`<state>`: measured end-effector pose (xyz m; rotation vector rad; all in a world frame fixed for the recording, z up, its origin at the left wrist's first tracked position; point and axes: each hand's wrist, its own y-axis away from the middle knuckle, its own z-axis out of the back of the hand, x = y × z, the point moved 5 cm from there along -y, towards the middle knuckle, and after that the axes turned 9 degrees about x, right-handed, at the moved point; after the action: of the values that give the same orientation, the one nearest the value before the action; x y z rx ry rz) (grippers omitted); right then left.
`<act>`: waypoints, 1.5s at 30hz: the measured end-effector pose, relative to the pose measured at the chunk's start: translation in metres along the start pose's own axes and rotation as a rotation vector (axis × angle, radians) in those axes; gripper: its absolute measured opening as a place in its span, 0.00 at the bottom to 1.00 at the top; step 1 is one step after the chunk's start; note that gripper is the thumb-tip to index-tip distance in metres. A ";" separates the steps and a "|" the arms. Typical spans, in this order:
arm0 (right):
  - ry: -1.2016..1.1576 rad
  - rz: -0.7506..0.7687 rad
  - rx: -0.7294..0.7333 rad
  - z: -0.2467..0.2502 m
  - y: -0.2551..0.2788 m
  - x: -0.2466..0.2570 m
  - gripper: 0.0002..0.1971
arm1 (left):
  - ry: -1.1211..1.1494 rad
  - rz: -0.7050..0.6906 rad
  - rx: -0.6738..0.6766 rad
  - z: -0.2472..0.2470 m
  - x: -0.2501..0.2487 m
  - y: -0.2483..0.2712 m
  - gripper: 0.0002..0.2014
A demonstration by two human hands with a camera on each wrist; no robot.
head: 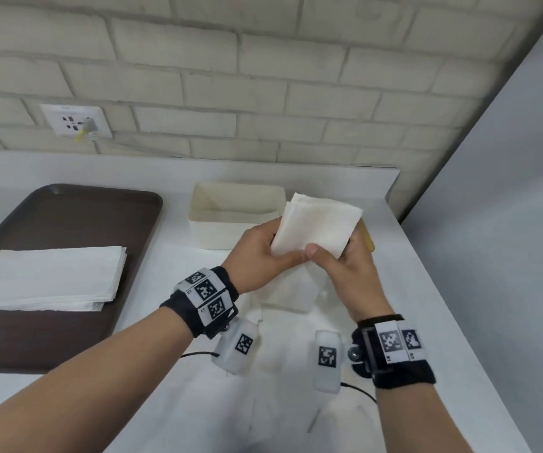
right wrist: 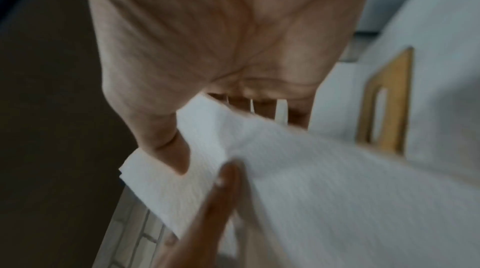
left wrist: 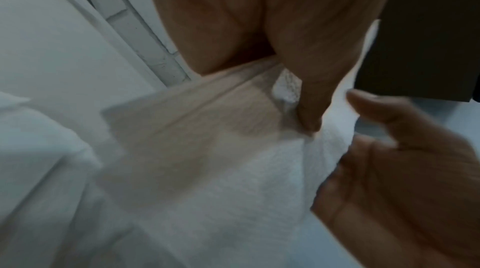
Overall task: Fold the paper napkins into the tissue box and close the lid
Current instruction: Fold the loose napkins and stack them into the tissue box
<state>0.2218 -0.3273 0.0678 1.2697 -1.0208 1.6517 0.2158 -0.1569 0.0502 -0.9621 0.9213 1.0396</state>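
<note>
Near the open, seemingly empty tissue box [head: 237,214], both hands [head: 299,256] pinch a folded napkin [head: 315,223]; the lid [head: 366,237] is off.

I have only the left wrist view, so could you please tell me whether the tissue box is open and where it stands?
Observer: The tissue box stands open on the counter, just beyond the folded napkin that the left hand and right hand hold.
Operator: Thank you. Where is its lid?
Observer: The wooden lid, with a slot in it, lies flat on the counter right of the box, beyond the right hand.
Operator: Are napkins left to fold?
Observer: Yes, a stack of napkins lies on the brown tray to the left.
</note>
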 end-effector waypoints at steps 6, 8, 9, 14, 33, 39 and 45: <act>-0.092 0.015 -0.153 -0.024 -0.004 -0.016 0.17 | 0.052 0.046 -0.176 -0.005 0.009 0.007 0.12; -0.091 0.037 -0.196 -0.025 -0.002 -0.015 0.19 | 0.090 0.041 -0.214 -0.009 0.010 0.010 0.12; -0.094 0.044 -0.218 -0.026 0.000 -0.015 0.19 | 0.117 0.040 -0.232 -0.011 0.012 0.011 0.13; -0.030 0.073 -0.224 -0.034 0.013 -0.023 0.19 | 0.111 0.062 -0.242 -0.018 0.027 0.020 0.15; 0.043 -0.020 -0.180 -0.036 0.027 -0.050 0.20 | 0.367 0.069 -0.225 -0.029 0.032 0.031 0.17; 0.042 0.023 -0.182 -0.038 0.033 -0.042 0.20 | 0.353 0.046 -0.248 -0.034 0.027 0.030 0.12; 0.051 -0.011 -0.239 -0.035 0.039 -0.057 0.21 | 0.407 0.062 -0.247 -0.037 0.037 0.037 0.18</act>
<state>0.1842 -0.3149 0.0007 1.0686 -1.1399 1.4961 0.1838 -0.1745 -0.0024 -1.3923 1.1788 1.0448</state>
